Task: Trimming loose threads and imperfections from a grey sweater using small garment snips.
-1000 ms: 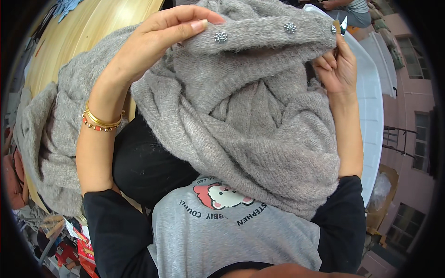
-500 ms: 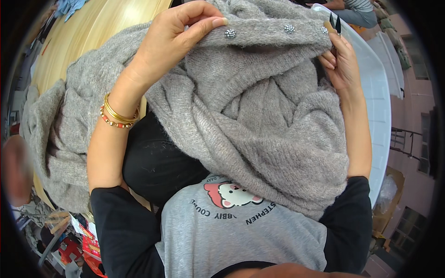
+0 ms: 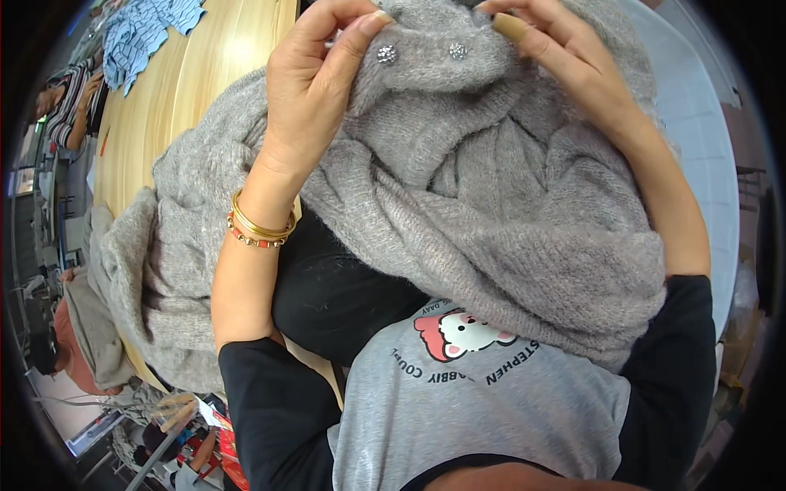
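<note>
Grey knitted garment point(image 3: 524, 237): state its place and its handling.

It lies bunched over the person's lap, with its left part spread on the wooden desk point(image 3: 237, 41). Judged soft, limp and light for its bulk, though the heap probably drags on any raised edge. The fuzzy surface should not slip; it may stretch or snag.

Where is hold best taken?

At the thick band point(image 3: 422, 78), which appears the firmest part. The left grip point(image 3: 315, 78) has thumb and forefinger together, clamped on its edge. The right grip point(image 3: 573, 53) is at the band's other end, fingers bent; whether knit is pinched there, I cannot tell. A tan covering point(image 3: 511, 28) sits on that thumb. Two silver, faceted buttons point(image 3: 387, 54) show between the grips; they look hard, and fingertips are better kept beside them.

Surroundings and obstructions?

A pale plastic tub point(image 3: 704, 155) stands to the right, just beside the garment. A blue checked cloth point(image 3: 146, 37) lies at the desk's far end, well apart, obstructing nothing. Loose folds crowding beneath the band are the main hindrance. Smallest, the bracelets point(image 3: 259, 232) on the left wrist could catch the fuzz.
</note>
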`<state>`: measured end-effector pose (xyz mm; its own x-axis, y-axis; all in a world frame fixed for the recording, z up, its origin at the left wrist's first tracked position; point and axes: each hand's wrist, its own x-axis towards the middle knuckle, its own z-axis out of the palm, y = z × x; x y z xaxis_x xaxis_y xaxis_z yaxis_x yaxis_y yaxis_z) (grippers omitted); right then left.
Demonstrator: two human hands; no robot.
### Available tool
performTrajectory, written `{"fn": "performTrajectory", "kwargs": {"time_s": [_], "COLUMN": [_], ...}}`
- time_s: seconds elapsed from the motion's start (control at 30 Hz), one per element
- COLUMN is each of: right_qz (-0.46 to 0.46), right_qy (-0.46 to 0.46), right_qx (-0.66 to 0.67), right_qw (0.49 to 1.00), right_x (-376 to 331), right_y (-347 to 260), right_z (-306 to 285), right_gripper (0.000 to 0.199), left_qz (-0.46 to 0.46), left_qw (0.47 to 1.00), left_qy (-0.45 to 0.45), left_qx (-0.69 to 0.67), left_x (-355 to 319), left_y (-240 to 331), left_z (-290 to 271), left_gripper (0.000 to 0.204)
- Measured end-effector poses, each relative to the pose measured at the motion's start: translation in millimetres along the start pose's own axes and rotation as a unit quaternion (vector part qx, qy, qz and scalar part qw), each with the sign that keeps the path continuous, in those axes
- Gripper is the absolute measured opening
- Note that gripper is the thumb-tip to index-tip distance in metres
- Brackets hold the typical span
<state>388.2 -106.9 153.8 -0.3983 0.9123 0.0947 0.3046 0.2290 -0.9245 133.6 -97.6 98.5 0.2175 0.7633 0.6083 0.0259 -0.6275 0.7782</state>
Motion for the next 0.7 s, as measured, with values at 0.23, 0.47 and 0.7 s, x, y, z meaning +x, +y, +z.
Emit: {"fn": "performTrajectory", "kwargs": {"time_s": [0.23,0.47,0.7], "right_qz": [-0.108,-0.16,-0.224], "right_qy": [-0.099,-0.102,-0.086], "right_qx": [-0.073,-0.054,-0.044], "right_qw": [0.987,0.98,0.97], "right_x": [5,14,17], "right_y": [1,33,38], "right_z": [23,26,26], "right_gripper": [0.027,0.037,0.035], "left_qz": [-0.01,-0.032,-0.097], "left_qw": [0.999,0.994,0.982], "left_qy": [-0.011,-0.035,-0.036], "left_qx": [-0.038,-0.095,-0.156], "left_x": [0,0,-1], "left_y": [-5,-3,-2], "left_z": [-1,-2,1], "left_gripper": [0.016,0.016,0.015]}}
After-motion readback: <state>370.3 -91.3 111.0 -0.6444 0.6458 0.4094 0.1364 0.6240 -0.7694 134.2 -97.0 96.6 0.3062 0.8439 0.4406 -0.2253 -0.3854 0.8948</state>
